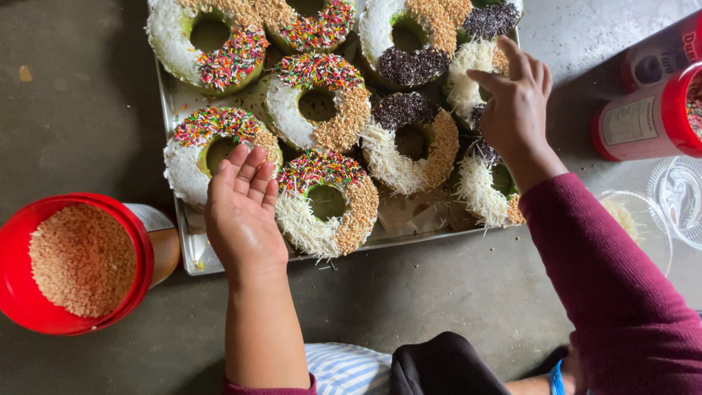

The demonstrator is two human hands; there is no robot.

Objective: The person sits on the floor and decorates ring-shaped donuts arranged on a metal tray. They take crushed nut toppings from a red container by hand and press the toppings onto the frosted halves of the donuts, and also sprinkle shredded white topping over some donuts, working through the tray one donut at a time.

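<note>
On the grey floor (439, 292), seen from the head camera, a metal tray (191, 252) is sitting full of ring-shaped doughnuts. They are wearing white shreds, coloured sprinkles, brown crumbs and dark chocolate bits.

The left hand (241, 208) is hovering flat, palm up and fingers close together, holding nothing. It is sitting just over the near-left doughnut (208, 143), next to the front doughnut (327, 202).

The right hand (515, 106) is reaching over the right side of the tray. Its fingers are curling down onto a white-topped doughnut (468, 77). I cannot tell if they are pinching anything, because the back of the hand is covering the tips.

A red tub of crumbs (80, 260) is standing open just left of the tray. Two red jars (651, 121) and clear dishes (680, 194) are sitting to the right.

What could go wrong? I think the left wrist could bump the open tub and spill the crumbs. The red sleeve (614, 292) could brush the toppings off the doughnuts at the right edge. The doughnuts are squeezed together, so toppings could smear from one to the next.

The top row of doughnuts is being cut off by the picture edge. The right hand is hiding part of one doughnut. The jars on the right are only half showing.
</note>
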